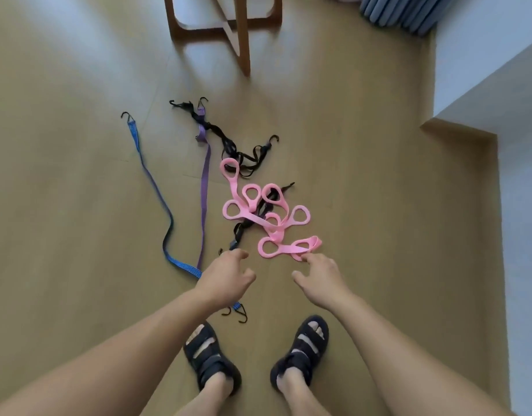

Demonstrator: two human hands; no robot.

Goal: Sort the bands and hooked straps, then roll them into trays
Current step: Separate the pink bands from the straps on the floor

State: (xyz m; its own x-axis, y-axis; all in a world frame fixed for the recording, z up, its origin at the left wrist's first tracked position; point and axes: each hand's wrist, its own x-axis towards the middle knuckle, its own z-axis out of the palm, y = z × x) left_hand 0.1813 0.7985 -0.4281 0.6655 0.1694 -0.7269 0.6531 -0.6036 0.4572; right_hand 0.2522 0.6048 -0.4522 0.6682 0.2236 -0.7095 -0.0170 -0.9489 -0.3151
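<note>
A person's left hand point(225, 280) hovers, fingers loosely curled and holding nothing, beside a black hooked strap point(240, 228), while the right hand point(321, 277) touches the nearest loop of a pink band point(276, 249) tangled on the floor point(78, 175), its grip unclear.

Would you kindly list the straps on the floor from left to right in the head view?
Blue hooked strap → purple strap → pink looped band. The black straps cross the purple and pink, so are omitted.
</note>
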